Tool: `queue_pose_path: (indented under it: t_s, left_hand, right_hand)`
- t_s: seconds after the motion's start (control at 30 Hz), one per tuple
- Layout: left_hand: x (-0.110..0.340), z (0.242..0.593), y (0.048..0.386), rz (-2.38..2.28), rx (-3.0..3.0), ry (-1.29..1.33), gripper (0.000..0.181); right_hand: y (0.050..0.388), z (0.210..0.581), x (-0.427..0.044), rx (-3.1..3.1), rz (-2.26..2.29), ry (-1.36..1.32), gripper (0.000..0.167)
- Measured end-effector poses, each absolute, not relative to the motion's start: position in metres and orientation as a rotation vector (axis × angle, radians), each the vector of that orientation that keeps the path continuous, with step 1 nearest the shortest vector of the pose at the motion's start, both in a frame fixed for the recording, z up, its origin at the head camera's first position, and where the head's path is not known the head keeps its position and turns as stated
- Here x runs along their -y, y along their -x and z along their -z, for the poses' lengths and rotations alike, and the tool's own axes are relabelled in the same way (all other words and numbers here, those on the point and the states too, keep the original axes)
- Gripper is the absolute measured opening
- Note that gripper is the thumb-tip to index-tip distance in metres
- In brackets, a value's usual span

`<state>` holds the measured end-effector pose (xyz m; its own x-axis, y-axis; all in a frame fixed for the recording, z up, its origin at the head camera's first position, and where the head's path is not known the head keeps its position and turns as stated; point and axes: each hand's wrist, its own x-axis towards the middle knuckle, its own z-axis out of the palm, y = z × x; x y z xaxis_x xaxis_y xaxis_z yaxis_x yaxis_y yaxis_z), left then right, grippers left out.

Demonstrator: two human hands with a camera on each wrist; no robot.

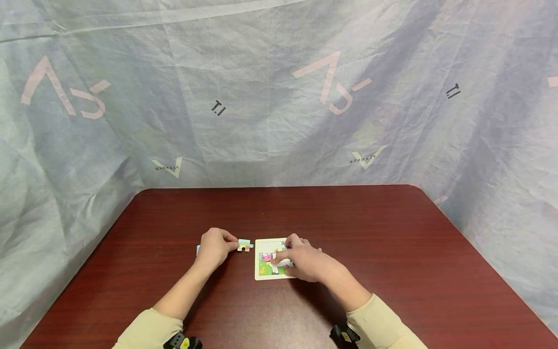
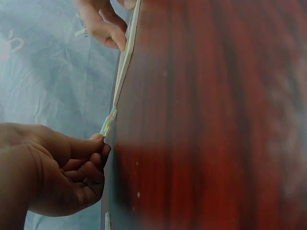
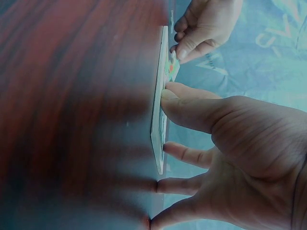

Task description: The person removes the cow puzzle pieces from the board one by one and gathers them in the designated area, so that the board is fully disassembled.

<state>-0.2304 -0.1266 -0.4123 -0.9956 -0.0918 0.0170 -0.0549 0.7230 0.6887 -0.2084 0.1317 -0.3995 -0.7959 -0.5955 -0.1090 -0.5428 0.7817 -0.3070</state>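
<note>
A puzzle piece (image 1: 244, 245) with blue, green and orange print is pinched between thumb and fingertips of the left hand (image 1: 214, 248), just left of a pale-framed picture board (image 1: 270, 277). The left wrist view shows that piece (image 2: 108, 121) tilted in the left hand (image 2: 67, 167). Spread over the board's right part, the right hand (image 1: 307, 259) touches its surface with thumb and fingertips, hiding part of the animal picture. In the right wrist view, the right hand (image 3: 230, 143) has some fingers on the board (image 3: 157, 115) and others on the table beside it.
Another blue piece (image 1: 198, 249) lies on the dark red table (image 1: 270, 208), partly hidden behind the left hand. Printed grey fabric (image 1: 261, 135) hangs behind the table and along its sides.
</note>
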Motion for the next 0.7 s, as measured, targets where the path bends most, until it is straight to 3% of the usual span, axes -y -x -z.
queue_pose_path:
  t_s: [0.7]
  left_hand:
    - [0.16, 0.41, 0.226, 1.122, 2.932, -0.162, 0.006]
  right_hand:
    - [0.208, 0.399, -0.132, -2.762, 0.416, 0.896, 0.032]
